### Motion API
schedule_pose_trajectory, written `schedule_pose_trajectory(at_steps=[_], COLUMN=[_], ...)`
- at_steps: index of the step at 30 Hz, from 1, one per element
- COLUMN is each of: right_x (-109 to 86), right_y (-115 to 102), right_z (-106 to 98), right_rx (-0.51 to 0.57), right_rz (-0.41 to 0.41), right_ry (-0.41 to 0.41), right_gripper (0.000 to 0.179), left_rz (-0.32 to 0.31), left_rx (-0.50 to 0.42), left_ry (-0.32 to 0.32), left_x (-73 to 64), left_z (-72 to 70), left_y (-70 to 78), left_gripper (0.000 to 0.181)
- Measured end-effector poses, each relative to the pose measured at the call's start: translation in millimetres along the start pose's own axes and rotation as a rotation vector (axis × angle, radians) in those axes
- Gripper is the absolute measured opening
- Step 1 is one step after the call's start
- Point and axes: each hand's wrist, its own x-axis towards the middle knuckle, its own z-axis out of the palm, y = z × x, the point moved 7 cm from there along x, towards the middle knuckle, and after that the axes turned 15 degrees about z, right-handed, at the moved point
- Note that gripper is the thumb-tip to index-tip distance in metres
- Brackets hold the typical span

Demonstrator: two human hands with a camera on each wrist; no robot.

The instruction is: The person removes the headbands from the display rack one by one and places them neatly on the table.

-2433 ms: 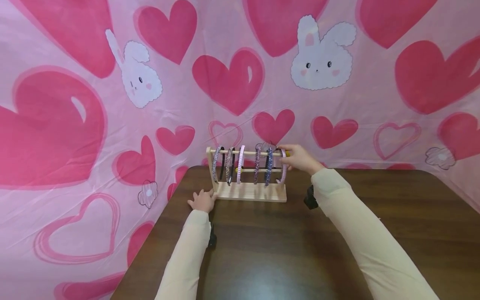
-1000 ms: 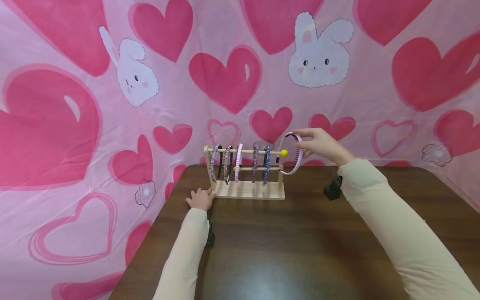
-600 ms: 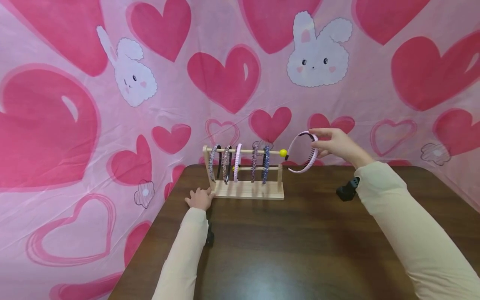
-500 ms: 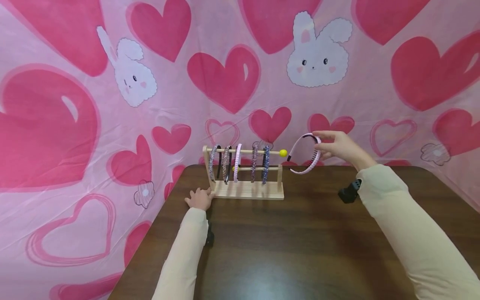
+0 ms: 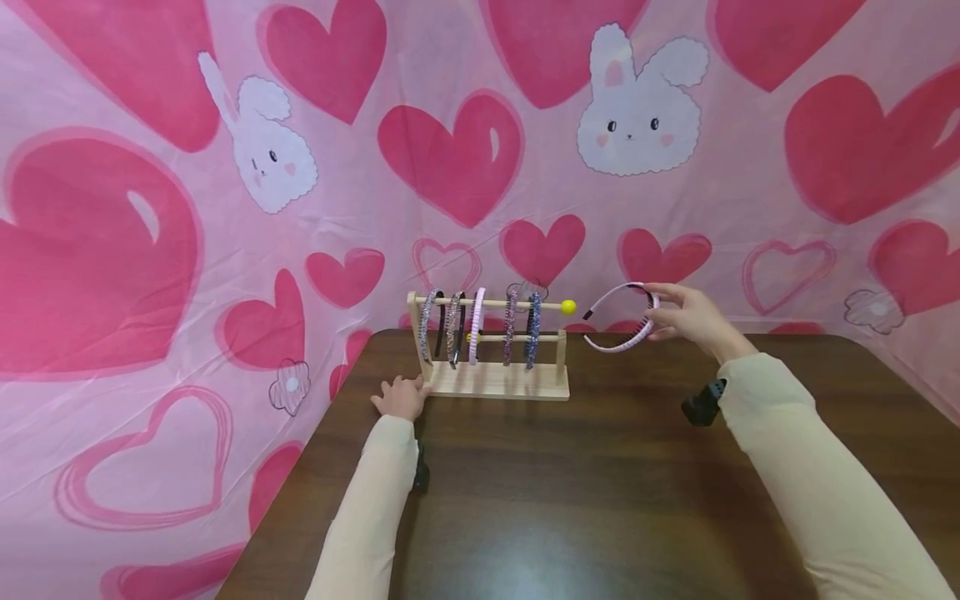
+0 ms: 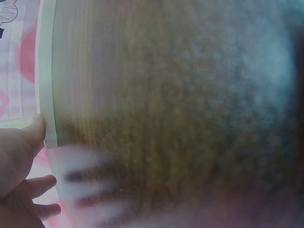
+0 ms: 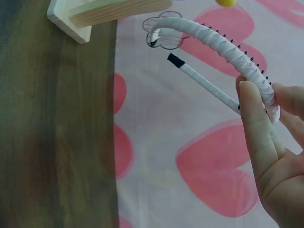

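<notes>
In the head view my right hand [image 5: 696,322] pinches a pale pink wrapped headband [image 5: 636,342] in the air, right of the wooden headband rack [image 5: 498,381]. The right wrist view shows the same headband [image 7: 219,43] between thumb and fingers, with its comb teeth on the inner side and dark tips on its ends pointing toward the rack. My left hand [image 5: 401,398] lies on the table with spread fingers, its thumb at the left end of the rack's base. In the left wrist view the thumb [image 6: 35,130] meets the pale base edge [image 6: 48,95].
Several headbands hang on the rack's upper rod, among them a pink pleated one [image 5: 476,327] and a blue glitter one [image 5: 533,329]. A yellow ball [image 5: 568,307] caps that rod's right end. Behind the brown table [image 5: 540,483] hangs a pink heart-patterned cloth [image 5: 457,50].
My right hand has lifted the pink headband off the right end of the upper rod, carried it rightward, then lowered it a little. The left hand has stayed at the base.
</notes>
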Motion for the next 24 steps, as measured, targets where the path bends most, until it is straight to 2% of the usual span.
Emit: schedule_pose_trajectory(at_steps=[11, 19, 24], right_x=[7.9, 10.6, 11.3], right_y=[35, 60, 76], right_z=[5, 7, 8], right_rx=[0.134, 0.131, 0.108], right_rz=[0.010, 0.019, 0.064], right_ry=[0.052, 0.104, 0.146], right_gripper=[0.053, 0.050, 0.050], left_rz=[0.000, -0.008, -0.015], left_rx=[-0.002, 0.000, -0.001], left_ry=[-0.003, -0.013, -0.018], left_x=[1.0, 1.8, 2.0], left_z=[-0.6, 2.0, 3.7], left_y=[-0.3, -1.2, -0.9], left_gripper=[0.047, 0.047, 0.047])
